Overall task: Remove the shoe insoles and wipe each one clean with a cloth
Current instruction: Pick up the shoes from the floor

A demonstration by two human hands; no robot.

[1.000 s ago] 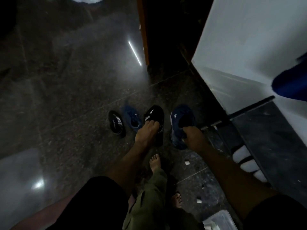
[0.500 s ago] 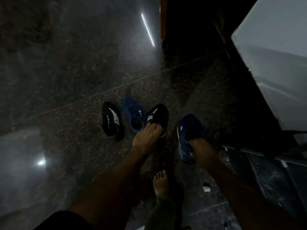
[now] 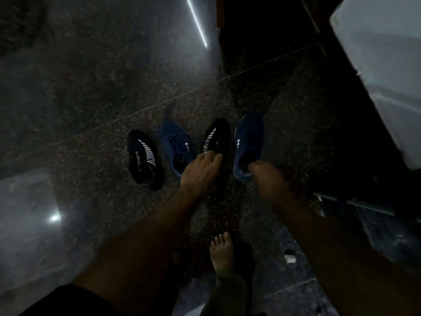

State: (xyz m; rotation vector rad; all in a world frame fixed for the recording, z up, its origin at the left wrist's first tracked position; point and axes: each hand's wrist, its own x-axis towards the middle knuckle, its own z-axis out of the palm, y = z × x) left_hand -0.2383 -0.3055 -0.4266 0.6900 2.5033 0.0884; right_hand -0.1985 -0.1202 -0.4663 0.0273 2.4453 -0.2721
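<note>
On the floor (image 3: pixel 91 92), the left hand (image 3: pixel 200 172) gripped a black shoe (image 3: pixel 216 137), the right hand (image 3: pixel 266 176) a blue shoe (image 3: pixel 249 137). No insole was out; pulling one seemed next.

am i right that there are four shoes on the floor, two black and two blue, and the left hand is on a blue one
Not quite. The head view shows the left hand gripping a black shoe; the right hand holds a blue shoe. Four shoes, two black and two blue, is correct.

Dark speckled polished stone floor (image 3: pixel 95 92), dimly lit; thin white strip-light reflection (image 3: pixel 197 21) seen; pale white cabinet panel (image 3: pixel 385 65) at right.
</note>
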